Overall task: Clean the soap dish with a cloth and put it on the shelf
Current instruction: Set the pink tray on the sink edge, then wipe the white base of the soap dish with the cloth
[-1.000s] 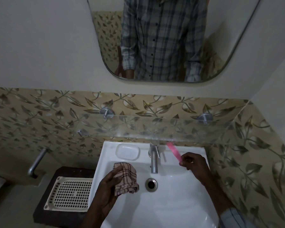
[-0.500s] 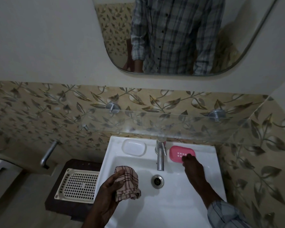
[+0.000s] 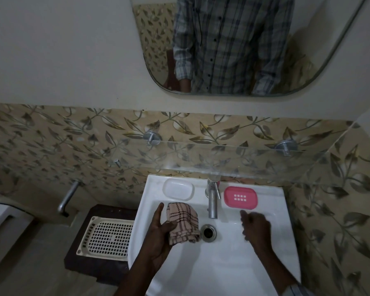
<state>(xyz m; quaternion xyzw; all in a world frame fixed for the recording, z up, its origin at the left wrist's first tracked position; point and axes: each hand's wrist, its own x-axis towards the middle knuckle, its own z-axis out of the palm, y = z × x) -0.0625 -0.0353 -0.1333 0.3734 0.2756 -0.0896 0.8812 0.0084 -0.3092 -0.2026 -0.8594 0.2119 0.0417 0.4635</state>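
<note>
nearest, two bare forearms reach in from the bottom edge over a glossy white ceramic basin (image 3: 233, 263), squarish with rounded corners. the left hand (image 3: 158, 233) is turned palm inward, fingers stretched toward the far side and thumb pressing a bunched checked cloth (image 3: 183, 223), soft pinkish-beige fabric with dark lines, so the cloth is pinched against the palm above the basin's left part. the right hand (image 3: 254, 226) is motion-blurred, fingers loosely curled, holding nothing, hovering over the bowl just right of the round metal drain (image 3: 208, 231). left of the basin, on a dark stand (image 3: 83, 248), lies a cream plastic tray (image 3: 107, 238) with a perforated grid floor. farther, a cylindrical chrome tap (image 3: 212, 197) rises from the basin's back ledge. right of it sits the pink plastic soap dish (image 3: 240, 198), a rounded rectangle lying flat with small square drain holes in its middle, just beyond the right hand and apart from it. left of the tap a white rounded dish (image 3: 178, 189) of matching shape rests on the same ledge. above them a clear glass shelf (image 3: 244, 159) is fixed on round metal brackets to tan tiles (image 3: 51, 142) with a leaf pattern. farthest, a round-cornered mirror (image 3: 244, 43) reflects a plaid shirt.
</note>
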